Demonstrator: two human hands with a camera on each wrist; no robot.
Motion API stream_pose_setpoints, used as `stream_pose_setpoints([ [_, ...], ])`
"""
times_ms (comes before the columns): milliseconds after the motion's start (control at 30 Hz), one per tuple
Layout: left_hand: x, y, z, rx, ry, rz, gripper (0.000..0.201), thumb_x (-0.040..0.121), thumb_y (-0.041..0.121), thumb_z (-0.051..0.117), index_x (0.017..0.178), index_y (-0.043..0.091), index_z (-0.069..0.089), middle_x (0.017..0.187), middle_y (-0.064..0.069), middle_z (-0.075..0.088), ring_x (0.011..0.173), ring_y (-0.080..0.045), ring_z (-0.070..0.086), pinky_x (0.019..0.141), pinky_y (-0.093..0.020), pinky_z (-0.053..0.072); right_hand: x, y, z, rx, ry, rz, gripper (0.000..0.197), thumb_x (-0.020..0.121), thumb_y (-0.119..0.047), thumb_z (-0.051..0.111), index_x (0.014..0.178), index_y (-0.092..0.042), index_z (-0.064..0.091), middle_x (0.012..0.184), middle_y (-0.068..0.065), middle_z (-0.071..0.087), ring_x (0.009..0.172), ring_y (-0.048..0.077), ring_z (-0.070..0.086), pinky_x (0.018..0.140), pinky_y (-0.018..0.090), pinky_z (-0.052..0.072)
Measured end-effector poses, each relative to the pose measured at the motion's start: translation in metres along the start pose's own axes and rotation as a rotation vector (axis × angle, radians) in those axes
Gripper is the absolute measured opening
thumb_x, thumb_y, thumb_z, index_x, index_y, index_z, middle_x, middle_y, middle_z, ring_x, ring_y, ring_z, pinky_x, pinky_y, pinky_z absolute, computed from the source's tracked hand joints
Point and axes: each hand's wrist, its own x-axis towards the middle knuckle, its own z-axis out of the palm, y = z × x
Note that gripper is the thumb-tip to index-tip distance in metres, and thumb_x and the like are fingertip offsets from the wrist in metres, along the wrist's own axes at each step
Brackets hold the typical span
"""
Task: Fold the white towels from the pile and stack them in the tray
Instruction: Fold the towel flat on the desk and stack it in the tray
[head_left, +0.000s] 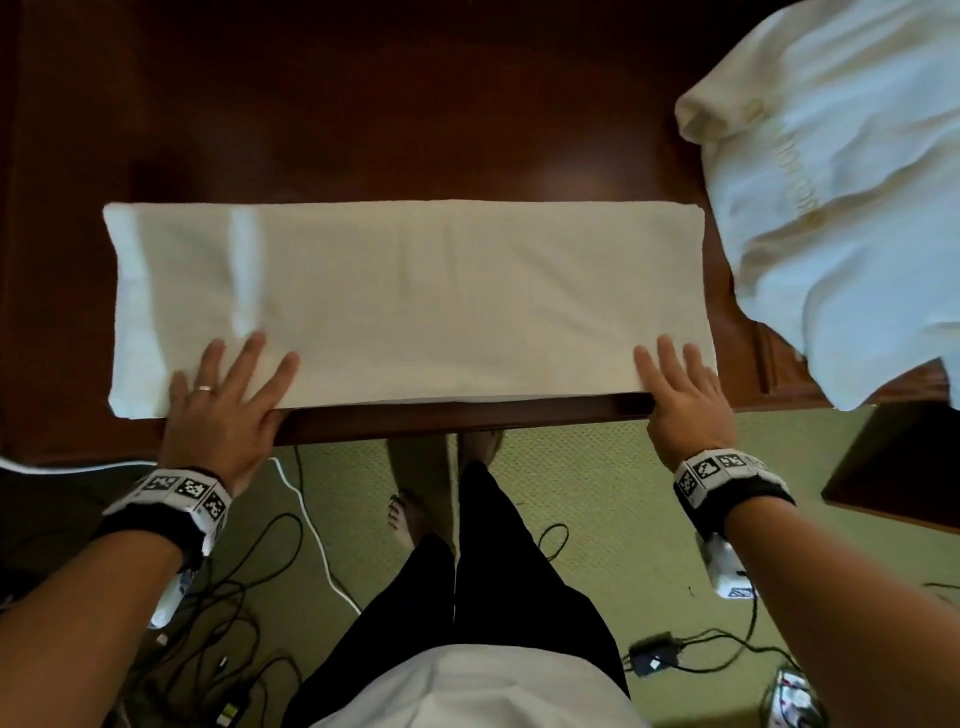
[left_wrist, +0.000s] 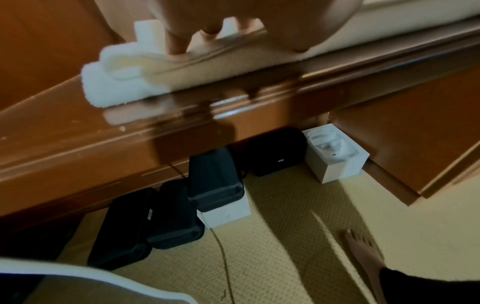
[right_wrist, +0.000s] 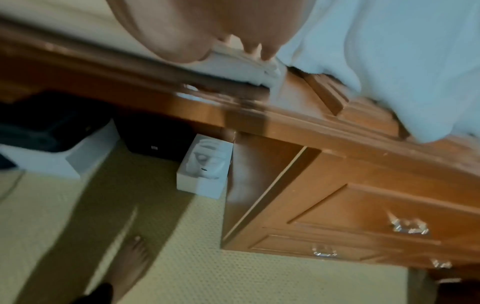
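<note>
**Both hands flat on a half-folded white towel at the counter's front edge**

A white towel (head_left: 405, 301) lies on a dark wooden counter (head_left: 363, 114), already folded into a long strip that runs left to right in front of the person. Its near long edge sits along the counter's front edge. The left hand (head_left: 228, 395) rests on the strip near its left end, and the right hand (head_left: 680, 389) rests on its right end. Each grip is open: the fingers are spread and straight, pressing down on the cloth and holding nothing. The left wrist view shows the towel's left end as several thick, soft layers.

A loose pile of white towels (head_left: 841, 197) sits at the far right of the counter, just beside the strip, and hangs over the front edge. No tray is in view.

The towel looks light, thick and limp. It will likely sag and lose its shape if lifted from one point, and it should grip itself rather than slide. For the next fold, a sensible hold is a pinch at both corners of one short end, taking all layers together. That end can then be carried over to meet the other.
</note>
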Motion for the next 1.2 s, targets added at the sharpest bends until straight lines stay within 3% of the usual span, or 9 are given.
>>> stream_pose_setpoints([
  [267, 0.004, -0.015, -0.024, -0.014, -0.041, -0.047, 0.082, 0.081, 0.029, 0.079, 0.152, 0.012, 0.041, 0.159, -0.016, 0.035, 0.135, -0.046, 0.039, 0.1, -0.065, 0.041, 0.006, -0.011, -0.019, -0.173, -0.022, -0.034, 0.063, 0.085, 0.004, 0.054, 0.145, -0.008, 0.041, 0.157, 0.017, 0.033, 0.144, 0.043, 0.03, 0.107, 0.056, 0.037],
  [467, 0.015, -0.036, -0.038, 0.05, -0.035, -0.078, 0.076, 0.076, 0.009, 0.079, 0.146, 0.006, 0.049, 0.151, -0.021, 0.045, 0.134, -0.048, 0.04, 0.103, -0.066, 0.038, 0.033, -0.12, -0.01, -0.117, 0.02, -0.394, 0.069, 0.071, 0.003, 0.067, 0.137, -0.006, 0.049, 0.149, 0.025, 0.042, 0.136, 0.05, 0.039, 0.101, 0.058, 0.044],
  [633, -0.001, -0.053, -0.045, -0.019, -0.131, -0.162, 0.07, 0.088, 0.002, 0.065, 0.153, 0.015, 0.043, 0.162, -0.01, 0.033, 0.146, -0.04, 0.033, 0.11, -0.064, 0.035, 0.017, -0.12, 0.001, -0.049, -0.094, -0.516, 0.059, 0.082, -0.002, 0.059, 0.14, -0.006, 0.049, 0.152, 0.022, 0.04, 0.14, 0.048, 0.035, 0.103, 0.058, 0.045],
  [767, -0.001, -0.039, -0.061, -0.09, -0.063, -0.219, 0.049, 0.093, 0.037, 0.057, 0.134, 0.011, 0.064, 0.15, -0.014, 0.051, 0.132, -0.038, 0.051, 0.106, -0.054, 0.043, 0.015, -0.13, -0.007, 0.057, -0.082, -0.454, 0.052, 0.094, -0.04, 0.035, 0.129, -0.011, 0.061, 0.149, 0.017, 0.046, 0.137, 0.043, 0.04, 0.104, 0.055, 0.044],
  [867, 0.018, -0.021, -0.066, -0.103, 0.107, -0.104, 0.07, 0.089, 0.06, 0.036, 0.121, 0.006, 0.069, 0.123, -0.021, 0.066, 0.11, -0.04, 0.061, 0.096, -0.054, 0.046, 0.03, -0.156, -0.021, 0.144, 0.051, -0.371, 0.046, 0.095, -0.041, 0.037, 0.113, -0.012, 0.067, 0.132, 0.013, 0.058, 0.118, 0.039, 0.053, 0.09, 0.054, 0.051],
  [967, 0.042, 0.009, -0.053, -0.062, -0.011, -0.065, 0.08, 0.093, 0.068, 0.021, 0.15, 0.018, 0.043, 0.153, -0.017, 0.043, 0.138, -0.037, 0.041, 0.114, -0.056, 0.03, 0.037, -0.18, -0.014, 0.004, -0.156, -0.263, 0.061, 0.1, -0.055, 0.028, 0.155, -0.032, 0.019, 0.165, 0.01, 0.006, 0.15, 0.039, 0.007, 0.116, 0.058, 0.02],
  [1033, 0.044, 0.01, -0.03, -0.02, -0.15, -0.11, 0.081, 0.09, 0.075, 0.009, 0.161, 0.034, 0.006, 0.17, -0.004, 0.003, 0.155, -0.033, 0.007, 0.121, -0.058, 0.011, 0.036, -0.183, -0.003, -0.02, -0.296, -0.205, 0.07, 0.096, -0.067, 0.018, 0.153, -0.042, -0.014, 0.16, 0.0, -0.032, 0.147, 0.036, -0.026, 0.117, 0.06, -0.003],
  [1100, 0.032, -0.008, -0.015, -0.021, -0.188, -0.214, 0.083, 0.085, 0.083, -0.001, 0.155, 0.042, -0.018, 0.167, 0.002, -0.022, 0.155, -0.031, -0.011, 0.121, -0.059, 0.002, 0.033, -0.179, -0.001, -0.027, -0.319, -0.219, 0.074, 0.092, -0.075, 0.012, 0.149, -0.046, -0.024, 0.155, -0.004, -0.041, 0.143, 0.034, -0.034, 0.116, 0.063, -0.009],
  [1200, 0.016, -0.031, -0.014, 0.002, -0.206, -0.285, 0.084, 0.087, 0.084, 0.002, 0.153, 0.04, -0.027, 0.165, 0.001, -0.027, 0.154, -0.032, -0.015, 0.121, -0.06, 0.002, 0.031, -0.175, -0.005, -0.087, -0.305, -0.263, 0.081, 0.087, -0.082, 0.017, 0.152, -0.046, -0.015, 0.161, -0.003, -0.03, 0.148, 0.036, -0.022, 0.116, 0.063, 0.001],
])
